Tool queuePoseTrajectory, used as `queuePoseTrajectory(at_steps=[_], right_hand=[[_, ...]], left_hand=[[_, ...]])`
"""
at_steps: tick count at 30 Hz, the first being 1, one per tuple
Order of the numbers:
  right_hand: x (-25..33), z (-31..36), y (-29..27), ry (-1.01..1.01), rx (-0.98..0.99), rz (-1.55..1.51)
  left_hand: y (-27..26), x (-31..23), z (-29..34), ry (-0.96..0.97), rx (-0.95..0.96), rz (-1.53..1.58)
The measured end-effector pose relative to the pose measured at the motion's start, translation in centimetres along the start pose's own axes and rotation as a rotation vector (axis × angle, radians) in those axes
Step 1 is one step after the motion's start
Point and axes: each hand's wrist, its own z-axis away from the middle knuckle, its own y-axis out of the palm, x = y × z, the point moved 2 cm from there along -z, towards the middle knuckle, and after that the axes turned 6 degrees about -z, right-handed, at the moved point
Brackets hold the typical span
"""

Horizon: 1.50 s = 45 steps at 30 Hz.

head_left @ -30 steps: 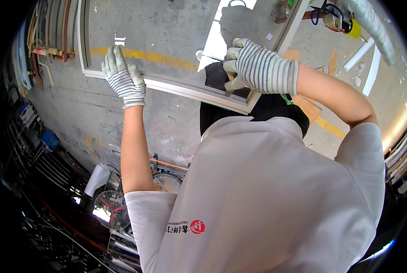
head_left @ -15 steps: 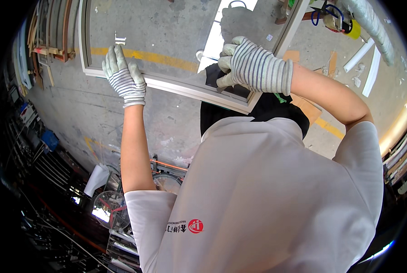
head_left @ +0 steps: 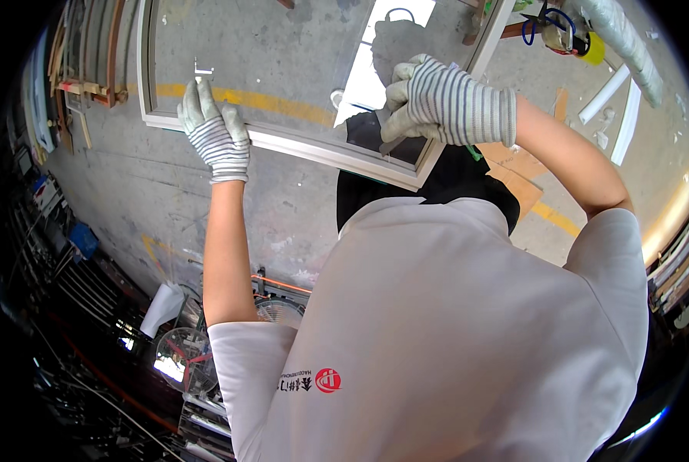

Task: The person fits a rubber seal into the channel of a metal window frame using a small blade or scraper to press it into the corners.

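Observation:
A glazed panel with a pale frame (head_left: 306,151) lies before me, and the floor shows through its glass (head_left: 275,73). My left hand (head_left: 212,135), in a white glove with grey stripes, lies over the near rail at the left. Its fingers are stretched out onto the glass. My right hand (head_left: 433,100), gloved alike, is closed above the glass near the right near corner. Out of its fingers sticks a thin, flat grey blade-like tool (head_left: 391,145), its tip close to the near rail. The rest of that tool is hidden by the glove.
Long strips and boards (head_left: 90,54) lean at the far left. A fan (head_left: 184,358) stands at the lower left. Cardboard (head_left: 514,175) and white strips (head_left: 628,123) lie on the floor at the right, below a wrapped roll (head_left: 621,50).
My right hand has moved slightly right, its fingers drawn closer together, and more of the grey blade shows. My left hand keeps its place on the frame.

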Motion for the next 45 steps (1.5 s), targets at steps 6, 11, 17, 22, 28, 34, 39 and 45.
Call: queuePoseTrajectory(at_steps=[6, 11, 17, 22, 28, 34, 39, 45], right_hand=[[-0.5, 2.7, -1.2, 0.121, -0.278, -0.324], [0.8, 4.4, -1.7, 0.133, -0.411, -0.254], [2.2, 5.4, -1.4, 0.187, -0.418, -0.236], [2.4, 6.9, -0.4, 0.200, -0.458, -0.309], [2.6, 8.7, 0.1, 0.195, -0.576, -0.381], [3.1, 9.6, 0.4, 0.249, -0.568, -0.501], [3.3, 10.8, 0.8, 0.286, -0.552, -0.510], [3.0, 12.0, 1.7, 0.339, -0.590, -0.566]], left_hand=[[-3.1, -10.9, 4.1, 0.230, 0.069, 0.392], [-4.4, -15.9, 4.2, 0.180, 0.211, 0.570], [-5.0, -17.3, 3.6, 0.211, 0.318, 0.594], [-4.9, -17.9, 4.0, 0.146, 0.353, 0.582], [-5.3, -17.0, 3.3, -0.060, 0.441, 0.815], [-6.8, -15.9, 0.7, -0.394, 0.664, 1.087], [-7.6, -11.6, 3.6, -0.463, 0.585, 1.146], [-9.8, -8.2, 6.6, 0.246, 0.728, 0.156]])
